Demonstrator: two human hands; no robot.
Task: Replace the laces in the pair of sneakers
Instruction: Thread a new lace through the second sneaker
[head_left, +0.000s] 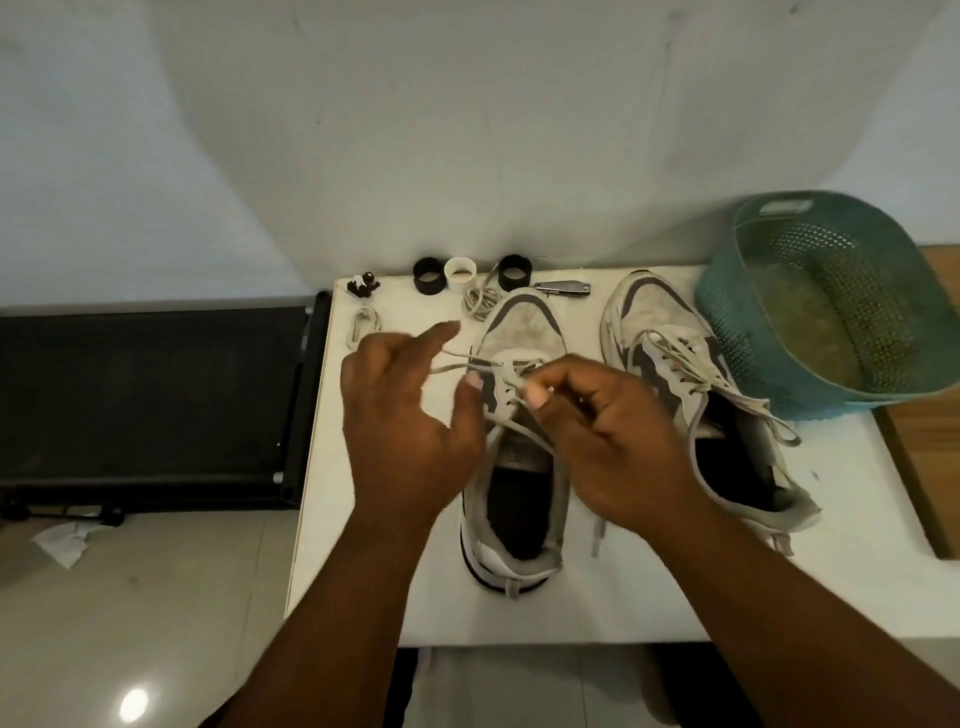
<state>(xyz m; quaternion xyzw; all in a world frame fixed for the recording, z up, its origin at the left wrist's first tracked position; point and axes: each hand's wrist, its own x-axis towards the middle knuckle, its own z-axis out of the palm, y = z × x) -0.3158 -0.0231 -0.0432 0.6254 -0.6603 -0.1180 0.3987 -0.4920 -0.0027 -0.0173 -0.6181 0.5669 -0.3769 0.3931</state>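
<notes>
Two worn grey-and-white sneakers stand on the white table (363, 582), toes pointing away from me. Over the left sneaker (519, 332) my right hand (608, 441) pinches its grey lace (511, 382) near the upper eyelets. My left hand (405, 421) hovers beside the shoe's left side, fingers spread and loosely curled, thumb near a lace strand that runs left; whether it grips the strand is unclear. The right sneaker (670, 332) lies laced, its loose lace ends trailing over its side. Two coiled laces lie at the back, one lace (480, 301) by the shoe's toe, another lace (363, 325) further left.
A teal perforated basket (831, 312) tilts at the table's right rear. Along the back edge sit two black rings (428, 275), a white ring (461, 270), a small dark figure (363, 285) and a metal tool (563, 288). A black rack (156, 395) stands left of the table.
</notes>
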